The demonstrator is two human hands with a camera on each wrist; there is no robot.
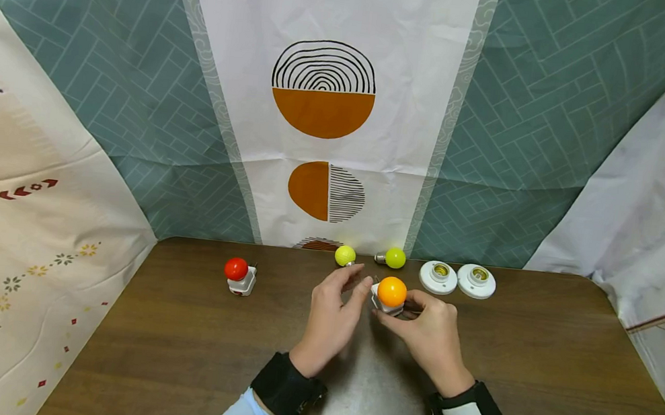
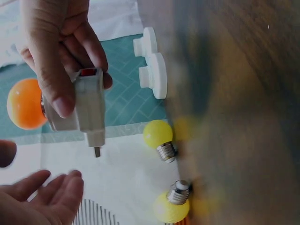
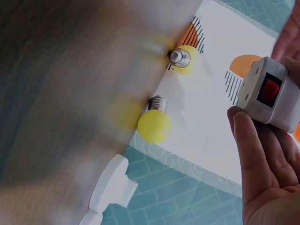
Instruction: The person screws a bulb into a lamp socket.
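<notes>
My right hand (image 1: 434, 330) grips a white plug-in lamp socket (image 3: 268, 93) by its sides, thumb and fingers round it. An orange bulb (image 1: 392, 291) sits in this socket. The red rocker switch (image 3: 269, 90) shows on the socket in the right wrist view, and a plug pin (image 2: 97, 152) sticks out in the left wrist view. Beside the socket, my left hand (image 1: 333, 312) has its fingers loosely extended; the left wrist view shows a gap between them and the socket. Behind the hands lie two yellow bulbs, one on the left (image 1: 345, 255) and one on the right (image 1: 395, 257).
Two round white lamp holders, a left one (image 1: 429, 282) and a right one (image 1: 476, 290), stand at the table's back edge. Left of my hands, a red bulb (image 1: 236, 268) sits in another white socket (image 1: 242, 282) on the wooden table (image 1: 183, 354). Patterned cloth (image 1: 202, 173) hangs behind.
</notes>
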